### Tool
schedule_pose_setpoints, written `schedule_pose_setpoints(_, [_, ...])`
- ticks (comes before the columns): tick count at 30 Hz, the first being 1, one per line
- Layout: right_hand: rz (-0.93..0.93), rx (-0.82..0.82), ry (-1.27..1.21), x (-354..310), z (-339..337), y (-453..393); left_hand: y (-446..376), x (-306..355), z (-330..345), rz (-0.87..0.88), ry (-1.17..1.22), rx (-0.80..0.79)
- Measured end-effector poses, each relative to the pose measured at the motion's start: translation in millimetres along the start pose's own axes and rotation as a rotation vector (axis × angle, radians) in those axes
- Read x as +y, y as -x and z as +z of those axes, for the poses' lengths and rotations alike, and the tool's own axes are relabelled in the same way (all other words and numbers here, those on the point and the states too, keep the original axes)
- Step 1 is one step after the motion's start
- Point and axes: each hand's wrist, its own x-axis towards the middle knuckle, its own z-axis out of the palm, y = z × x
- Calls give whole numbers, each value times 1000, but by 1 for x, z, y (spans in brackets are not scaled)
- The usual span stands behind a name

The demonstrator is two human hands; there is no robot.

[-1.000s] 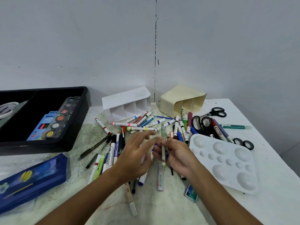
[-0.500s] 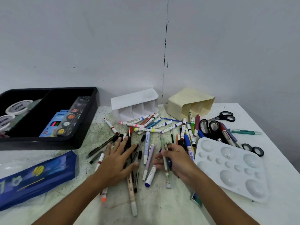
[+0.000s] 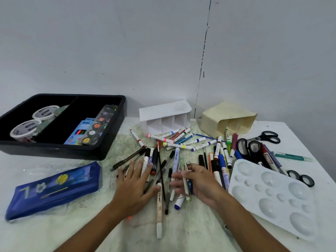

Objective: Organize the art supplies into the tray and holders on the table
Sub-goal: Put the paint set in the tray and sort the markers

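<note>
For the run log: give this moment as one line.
left hand: flat on loose pens | right hand: grips few pens | holders: white holder, cream holder tipped, empty

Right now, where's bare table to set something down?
Free: the strip between the black tray and blue pouch; the near edge below the pouch; the far right corner behind the scissors. Crowded: the middle, with pens under both hands, up to the paint palette.

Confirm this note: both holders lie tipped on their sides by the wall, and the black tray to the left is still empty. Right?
Not quite. The head view shows both the white holder and the cream holder tipped over, but the black tray is not empty: it holds paint tubs and a watercolour set.
</note>
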Motion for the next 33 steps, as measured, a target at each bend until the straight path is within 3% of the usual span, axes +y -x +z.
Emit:
schedule_pose_setpoints(7, [-213, 228, 133, -12, 0, -11, 1, -1, -12, 15, 116, 42])
schedule_pose_setpoints(11, [-166, 104, 78, -5, 18, -8, 13, -23, -16, 120, 6, 126])
schedule_pose_setpoints(15, [-34, -30, 14, 4, 41, -12, 27, -39, -11, 307, -95, 50])
schedule_pose_setpoints(17, [-23, 20, 46, 6, 47, -15, 30, -42, -12, 342, -142, 4])
schedule_pose_setpoints(20, [-108, 168, 64, 7, 47, -15, 33, -48, -26, 320, -16, -8])
schedule_pose_setpoints(23, [-217, 236, 73, 8, 57, -9, 47, -69, -52, 333, 91, 92])
schedule_pose_setpoints(27, [-231, 115, 41, 18, 105, -5, 76, -136, -84, 364, 112, 230])
schedule_pose_setpoints(33, [-117, -159, -12, 54, 181, -10, 134, -229, -80, 436, -37, 265])
